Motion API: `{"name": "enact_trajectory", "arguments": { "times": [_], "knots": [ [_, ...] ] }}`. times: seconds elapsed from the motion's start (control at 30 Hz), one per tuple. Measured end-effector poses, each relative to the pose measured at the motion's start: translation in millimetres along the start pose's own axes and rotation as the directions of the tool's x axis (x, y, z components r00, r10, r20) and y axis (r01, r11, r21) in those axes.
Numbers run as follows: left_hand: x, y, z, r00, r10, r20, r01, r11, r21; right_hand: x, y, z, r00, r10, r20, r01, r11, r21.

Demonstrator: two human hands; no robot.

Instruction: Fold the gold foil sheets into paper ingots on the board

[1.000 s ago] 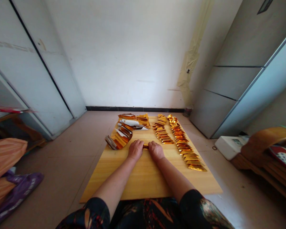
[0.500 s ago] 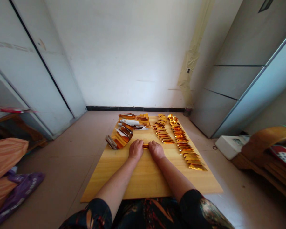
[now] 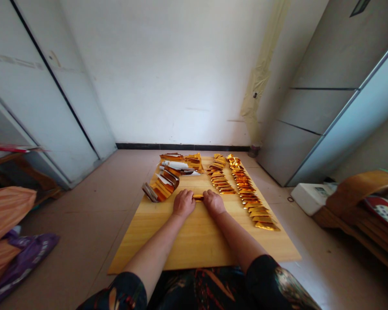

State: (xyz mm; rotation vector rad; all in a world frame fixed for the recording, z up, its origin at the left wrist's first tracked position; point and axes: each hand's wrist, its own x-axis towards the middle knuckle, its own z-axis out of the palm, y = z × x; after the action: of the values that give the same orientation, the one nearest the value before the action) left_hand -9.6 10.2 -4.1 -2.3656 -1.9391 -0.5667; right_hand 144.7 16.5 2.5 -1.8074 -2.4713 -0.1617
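Wooden board (image 3: 194, 241) on floor. At board's centre, left hand (image 3: 183, 203) and right hand (image 3: 214, 202) knuckles-up, fingers curled down, pinching either end of small gold foil piece (image 3: 198, 197) lying on board. Board's right side: two rows of folded gold pieces (image 3: 245, 193). Far-left corner: loose foil sheets (image 3: 166, 183).

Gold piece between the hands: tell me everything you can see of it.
The gold piece is a small strip of shiny, foil-like paper; only its middle shows. It lies low over the wooden board, running left to right. The left hand covers its left end, the right hand its right end, both curled over it. Its full shape and any folds are hidden.
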Motion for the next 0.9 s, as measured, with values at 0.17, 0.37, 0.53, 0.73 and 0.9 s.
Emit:
{"name": "enact_trajectory", "arguments": {
  "times": [0.17, 0.37, 0.53, 0.73, 0.9],
  "knots": [
    [-6.6, -3.7, -2.5, 0.999, 0.034, -0.003, -0.034, 0.999, -0.037, -4.4, -1.1, -8.3, 1.0, 0.007, -0.019, -0.006, 0.999, 0.052],
    [-12.3, -7.3, -9.0, 0.999, 0.051, 0.006, -0.05, 0.995, -0.084, -7.7, 2.7, -4.4, 0.997, -0.018, -0.079, 0.025, 0.995, 0.097],
    [-13.7, -8.1, -9.2, 0.999, 0.04, -0.006, -0.04, 0.993, -0.115, -10.0, 4.8, -0.5, 0.992, -0.04, -0.122, 0.053, 0.993, 0.109],
    [-12.1, -7.1, -7.6, 0.999, 0.049, -0.002, -0.049, 0.995, -0.087, -11.8, 2.9, -3.2, 0.992, -0.039, -0.117, 0.052, 0.993, 0.105],
    [-9.6, -4.7, -8.9, 0.998, 0.048, 0.033, -0.046, 0.997, -0.064, -11.5, 2.3, -4.4, 0.993, -0.053, -0.11, 0.062, 0.994, 0.088]
  ]
}}
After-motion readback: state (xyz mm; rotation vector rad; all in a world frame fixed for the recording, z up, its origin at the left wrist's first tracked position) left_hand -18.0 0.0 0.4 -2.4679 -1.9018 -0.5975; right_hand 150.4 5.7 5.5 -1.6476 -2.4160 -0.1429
